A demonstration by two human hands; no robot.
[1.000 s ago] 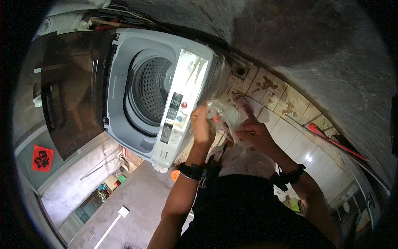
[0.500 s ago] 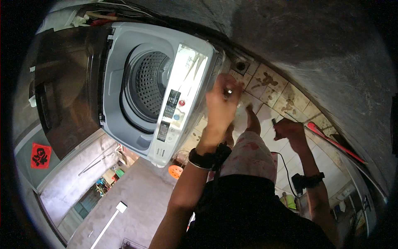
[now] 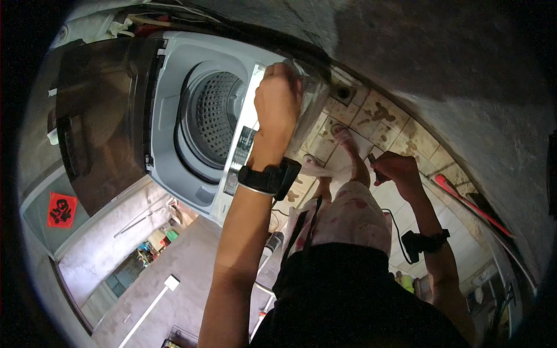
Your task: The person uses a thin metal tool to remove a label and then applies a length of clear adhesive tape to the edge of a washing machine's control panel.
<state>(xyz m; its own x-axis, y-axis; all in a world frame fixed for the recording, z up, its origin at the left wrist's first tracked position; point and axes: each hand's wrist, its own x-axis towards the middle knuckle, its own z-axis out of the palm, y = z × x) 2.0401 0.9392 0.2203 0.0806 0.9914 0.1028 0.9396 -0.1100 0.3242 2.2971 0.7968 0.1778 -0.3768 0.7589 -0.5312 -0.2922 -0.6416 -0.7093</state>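
A grey top-load washing machine [image 3: 165,116] stands with its dark lid [image 3: 107,122] raised, showing the perforated steel drum [image 3: 212,119]. My left hand [image 3: 279,95] is closed over the far end of the silvery control panel [image 3: 241,148], its fingers curled. What they hold, if anything, is hidden. Clear crumpled plastic film [image 3: 313,98] hangs at the machine's edge right beside these fingers; whether they grip it I cannot tell. Off to the right, my right hand [image 3: 399,171] is closed around a small dark stick-like thing [image 3: 372,158] whose tip pokes out.
Pale floor tiles with brown stains [image 3: 380,113] lie under my feet, near a floor drain [image 3: 343,93]. A red-handled pole [image 3: 473,203] leans along the right wall [image 3: 499,116]. At lower left is a white-headed tool [image 3: 172,282].
My left hand has moved from over the floor up and left onto the control panel's far end. More film shows beside it. My right hand has shifted slightly left, still closed.
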